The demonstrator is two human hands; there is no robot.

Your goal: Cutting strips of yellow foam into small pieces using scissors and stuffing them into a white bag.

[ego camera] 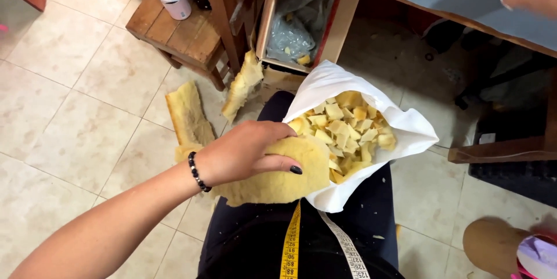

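Gripping yellow foam slab [287, 171] beside white bag [415, 131], left hand [243, 154]

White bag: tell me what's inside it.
The white bag holds many small yellow foam pieces. The left hand presses a foam sheet over its near edge, hiding what lies beneath.

— Where was the camera mounted?
— On the person's head, facing steeply down over the lap [301, 238] to the tiled floor [75, 134].
— How near was it?
— Close, within arm's reach. Only this single view was recorded; nothing overlapped.
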